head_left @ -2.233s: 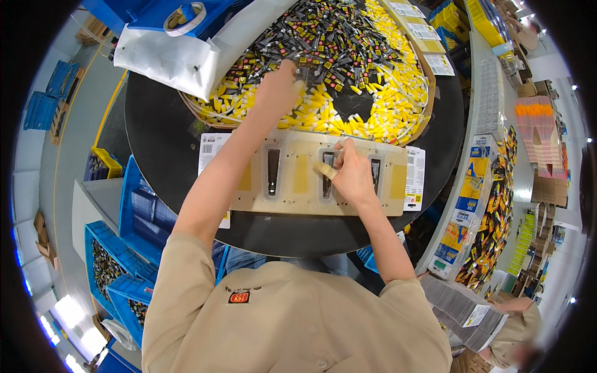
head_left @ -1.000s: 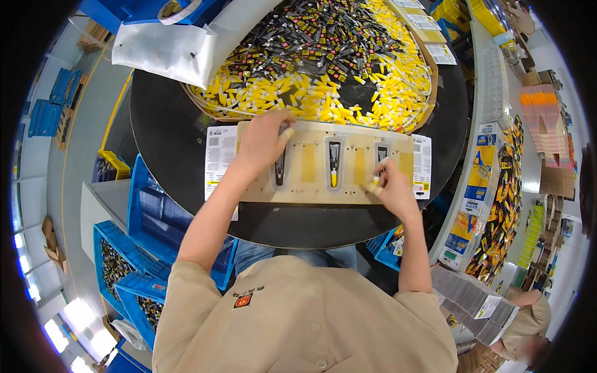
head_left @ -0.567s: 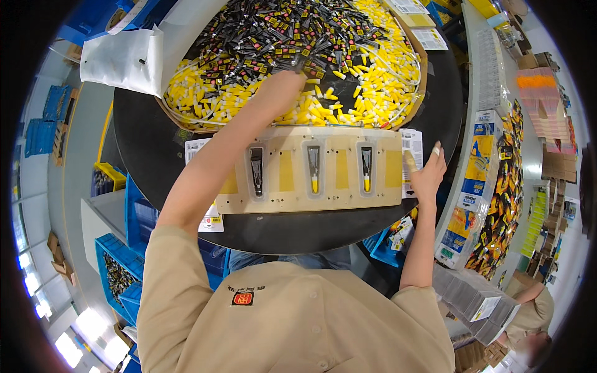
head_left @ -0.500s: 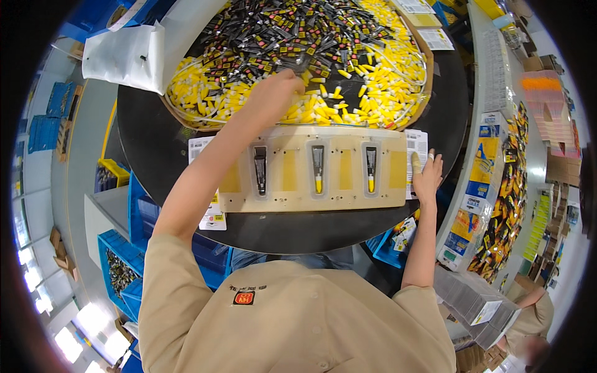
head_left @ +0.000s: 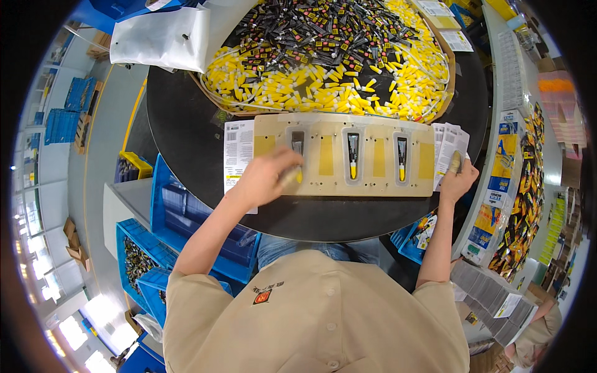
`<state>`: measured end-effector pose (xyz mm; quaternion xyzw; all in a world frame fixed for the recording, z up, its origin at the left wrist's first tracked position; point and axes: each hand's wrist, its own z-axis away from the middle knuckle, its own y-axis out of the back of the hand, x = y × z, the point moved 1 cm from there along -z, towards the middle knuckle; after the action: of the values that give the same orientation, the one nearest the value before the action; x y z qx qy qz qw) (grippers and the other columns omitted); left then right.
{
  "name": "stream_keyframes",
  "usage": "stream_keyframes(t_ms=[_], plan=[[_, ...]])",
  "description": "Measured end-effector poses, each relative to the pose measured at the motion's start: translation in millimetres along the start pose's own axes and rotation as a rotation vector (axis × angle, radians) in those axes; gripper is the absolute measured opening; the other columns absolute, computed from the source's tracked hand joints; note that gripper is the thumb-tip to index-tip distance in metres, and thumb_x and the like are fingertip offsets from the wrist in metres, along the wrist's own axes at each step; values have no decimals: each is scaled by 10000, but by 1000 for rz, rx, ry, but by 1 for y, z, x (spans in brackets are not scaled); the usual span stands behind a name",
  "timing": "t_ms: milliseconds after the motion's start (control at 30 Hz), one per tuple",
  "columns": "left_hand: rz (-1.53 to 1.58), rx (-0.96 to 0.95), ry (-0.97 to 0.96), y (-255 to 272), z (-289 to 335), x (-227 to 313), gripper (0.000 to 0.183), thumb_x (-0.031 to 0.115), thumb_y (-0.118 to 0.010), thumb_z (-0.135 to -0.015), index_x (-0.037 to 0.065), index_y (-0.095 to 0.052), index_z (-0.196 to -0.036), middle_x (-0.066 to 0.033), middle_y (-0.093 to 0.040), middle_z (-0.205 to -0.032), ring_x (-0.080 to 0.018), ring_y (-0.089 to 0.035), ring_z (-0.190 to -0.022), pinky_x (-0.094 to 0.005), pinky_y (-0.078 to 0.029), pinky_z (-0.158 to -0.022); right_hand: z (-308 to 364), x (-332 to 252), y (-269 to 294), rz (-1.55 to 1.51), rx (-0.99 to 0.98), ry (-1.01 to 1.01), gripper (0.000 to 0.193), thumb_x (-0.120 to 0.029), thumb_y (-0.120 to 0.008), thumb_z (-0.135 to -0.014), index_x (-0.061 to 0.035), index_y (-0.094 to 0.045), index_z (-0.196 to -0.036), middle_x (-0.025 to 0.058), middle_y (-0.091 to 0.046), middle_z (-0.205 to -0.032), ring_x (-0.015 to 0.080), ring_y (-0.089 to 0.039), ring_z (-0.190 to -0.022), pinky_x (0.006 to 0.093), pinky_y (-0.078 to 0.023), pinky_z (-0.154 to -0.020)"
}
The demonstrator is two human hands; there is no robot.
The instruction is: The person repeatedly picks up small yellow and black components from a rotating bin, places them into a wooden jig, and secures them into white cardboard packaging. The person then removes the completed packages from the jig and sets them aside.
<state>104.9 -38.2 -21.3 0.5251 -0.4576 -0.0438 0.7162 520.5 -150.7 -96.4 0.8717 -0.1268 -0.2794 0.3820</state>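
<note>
A beige fixture board point(head_left: 388, 184) lies on the black round table, with three clear blister trays in it. Each tray bears a small black tube; the middle tube point(head_left: 353, 148) and the right tube point(head_left: 402, 150) have yellow caps at their lower ends. My left hand point(head_left: 268, 176) is closed, fingers pinched, over the lower end of the left tray. A yellow nozzle cap point(head_left: 299, 177) shows at its fingertips, and the left tube point(head_left: 298, 143) is partly hidden. At the board's right end my right hand point(head_left: 459, 181) grips white printed cards point(head_left: 452, 144) by their lower edge.
Beyond the board, a cardboard tray point(head_left: 452, 74) holds a heap of black tubes point(head_left: 323, 31) and many yellow caps point(head_left: 280, 90). More cards point(head_left: 238, 149) lie under the board's left end. A white bag point(head_left: 158, 40) stands far left; blue bins point(head_left: 165, 186) sit below the table.
My left hand has come back from the heap to the left tray with a yellow cap. My right hand has gone from resting flat on the cards to gripping them, now fanned apart.
</note>
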Motion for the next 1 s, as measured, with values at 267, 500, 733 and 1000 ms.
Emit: stream_keyframes(t_ms=[267, 500, 733, 1000], plan=[[88, 236, 234, 5, -21, -19, 345, 153, -724, -809, 59, -593, -1114, -119, -639, -905, -288, -639, -785, -363, -507, -708, 37, -133, 45, -322, -176, 114, 266, -188, -584, -944, 41, -586, -1077, 263, -657, -961, 411, -639, -907, 437, -488, -772], [-382, 157, 678, 44, 33, -57, 703, 260, -779, -786, -128, -457, -1276, -311, -468, -1280, -437, -603, -1050, -422, -515, -898, 76, -170, -6, -525, -461, -87, 368, -102, -555, -945, 42, -470, -1273, 290, -601, -1107, 460, -571, -1048, 462, -457, -886], [-439, 175, 602, 85, 28, -16, 167, 52, -685, -808, -30, -617, -937, -243, -678, -886, -409, -661, -797, -413, -530, -697, 47, -115, 18, -466, -481, -32, 478, -62, -553, -915, -47, -487, -1388, 227, -499, -1357, 393, -429, -1305, 436, -344, -1069], [-4, 204, 656, 16, -2, 14, 448, 97, -719, -810, 20, -562, -1222, -272, -540, -1292, -328, -702, -869, -387, -563, -666, 54, -89, -15, 66, -483, 239, 550, -144, -544, -897, -187, -460, -1439, 204, -309, -1509, 428, -233, -1418, 668, -98, -1119]])
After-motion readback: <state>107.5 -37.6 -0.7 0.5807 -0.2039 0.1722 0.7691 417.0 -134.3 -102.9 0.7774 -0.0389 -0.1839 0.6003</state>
